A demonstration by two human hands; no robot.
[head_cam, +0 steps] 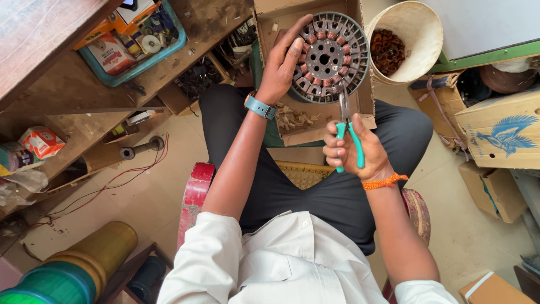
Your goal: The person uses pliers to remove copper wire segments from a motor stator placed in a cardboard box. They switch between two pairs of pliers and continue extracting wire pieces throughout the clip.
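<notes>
While gripping pliers (pixel 349 132) closed-fisted in right hand (pixel 355 151), tips up at stator (pixel 328 56) rim just beyond fingers; left hand (pixel 283 65) spread flat on stator's left edge.

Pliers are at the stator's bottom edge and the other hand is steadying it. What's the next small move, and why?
Probably close the pliers on the winding at the stator's lower rim and pull toward the body. The right hand already has the tips at that edge, the left hand braces the stator in the box, and pulled scraps lie beside it.
</notes>
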